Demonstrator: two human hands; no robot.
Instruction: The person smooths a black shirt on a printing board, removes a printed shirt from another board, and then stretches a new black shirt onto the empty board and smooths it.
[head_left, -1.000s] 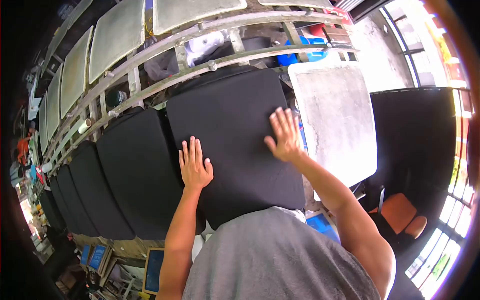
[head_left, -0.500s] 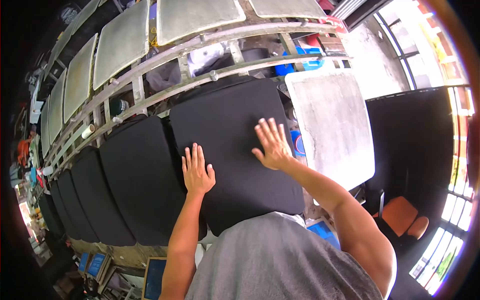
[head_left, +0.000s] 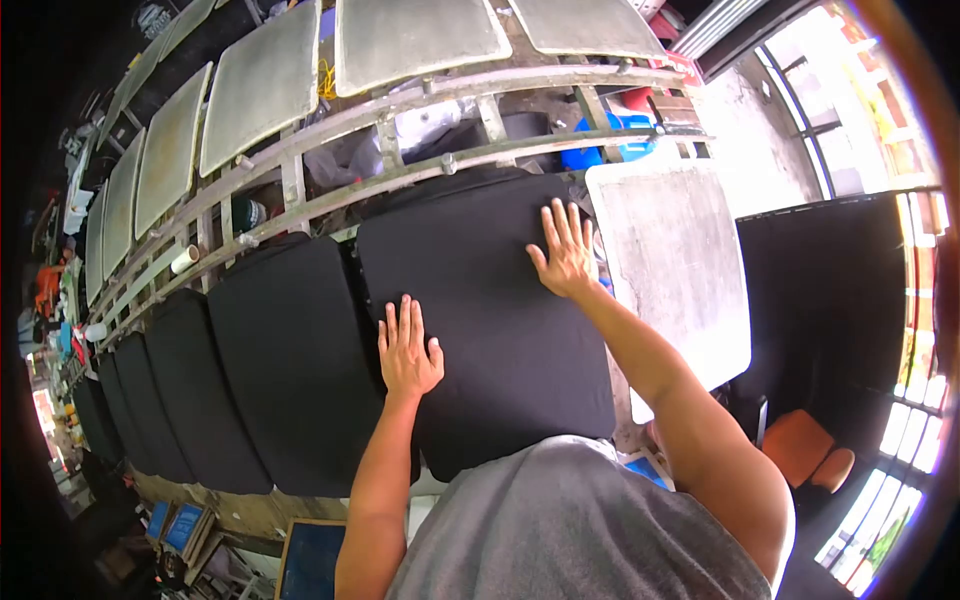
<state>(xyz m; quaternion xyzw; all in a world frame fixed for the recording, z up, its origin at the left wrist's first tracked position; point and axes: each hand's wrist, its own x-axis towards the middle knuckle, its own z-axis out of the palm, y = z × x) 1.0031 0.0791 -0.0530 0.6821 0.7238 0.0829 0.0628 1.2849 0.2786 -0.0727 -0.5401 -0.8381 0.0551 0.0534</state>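
Observation:
A piece of black fabric (head_left: 490, 340) is stretched smoothly over a flat board directly before me. My left hand (head_left: 408, 350) lies flat near its left edge, fingers pointing away from me. Toward the far right edge of the same fabric, my right hand (head_left: 566, 252) rests palm down with its fingers spread and thumb out. Neither hand holds anything. On the left, another black-covered board (head_left: 285, 350) sits alongside, a narrow gap between the two. To the right is a bare, pale grey board (head_left: 675, 270) with whitish edges.
A wooden rail frame (head_left: 450, 160) runs behind the boards, with more grey boards (head_left: 420, 45) beyond it. Blue containers (head_left: 630, 140) are under the rails. Framed blue screens (head_left: 310, 560) stand low at left, and an orange chair (head_left: 798, 445) at right.
My right hand has slid away from me and to the right over the fabric. My left hand stays near the left edge. The view has shifted slightly.

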